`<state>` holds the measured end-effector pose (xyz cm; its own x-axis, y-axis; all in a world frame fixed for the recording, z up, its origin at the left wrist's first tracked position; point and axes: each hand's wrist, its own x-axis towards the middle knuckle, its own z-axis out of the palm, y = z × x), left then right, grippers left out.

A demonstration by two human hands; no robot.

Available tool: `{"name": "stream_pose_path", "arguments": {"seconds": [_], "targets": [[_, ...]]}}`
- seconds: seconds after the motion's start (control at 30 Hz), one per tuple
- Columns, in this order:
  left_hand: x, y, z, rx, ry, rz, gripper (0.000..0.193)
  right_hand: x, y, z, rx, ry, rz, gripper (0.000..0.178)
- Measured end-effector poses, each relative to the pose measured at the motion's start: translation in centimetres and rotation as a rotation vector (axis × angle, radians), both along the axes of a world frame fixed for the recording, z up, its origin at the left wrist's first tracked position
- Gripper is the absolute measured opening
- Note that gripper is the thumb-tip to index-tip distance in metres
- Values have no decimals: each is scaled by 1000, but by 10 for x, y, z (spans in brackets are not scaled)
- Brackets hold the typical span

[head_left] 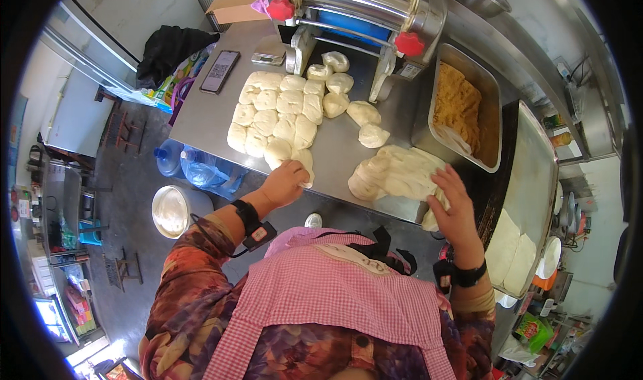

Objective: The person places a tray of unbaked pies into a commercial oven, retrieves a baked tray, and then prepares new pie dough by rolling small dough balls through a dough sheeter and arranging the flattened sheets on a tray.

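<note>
My left hand (284, 184) is closed at the near right corner of a block of dough pieces (273, 112), its fingers on a small dough piece (305, 160). The pale pieces lie pressed side by side in rows. To the right, a large soft dough lump (395, 172) reaches the table's front edge. My right hand (455, 209) lies at its right end, fingers apart and touching the dough. Part of the dough under that hand is hidden. Several loose dough balls (364, 113) trail back from the lump toward a steel roller machine (355, 1).
A deep steel pan (497, 132) of brown crumbly filling (457, 105) stands right of the dough. Beyond it is a long tray (529, 185) with flat dough sheets (510, 252). A phone (220, 72) and small scale (268, 59) lie back left. A white bucket (194, 212) stands on the floor.
</note>
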<state>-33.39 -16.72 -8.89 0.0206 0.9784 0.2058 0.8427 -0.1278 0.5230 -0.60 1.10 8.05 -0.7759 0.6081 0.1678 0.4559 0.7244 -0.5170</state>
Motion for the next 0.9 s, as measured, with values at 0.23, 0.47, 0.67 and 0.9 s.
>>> {"name": "stream_pose_path", "arguments": {"seconds": [0.23,0.47,0.67,0.9], "targets": [[-10,15,52,-66,-842,16,19,-70,11,-40,-902,-32,-77,41],[33,33,115,18,-677,-363,21,-120,24,-65,-1914,-13,134,40],[59,30,98,167,-709,25,48,-110,15,-57,-1511,85,175,46],[100,42,60,-404,-1773,6,57,-81,3,-58,-1162,-8,388,46]]}}
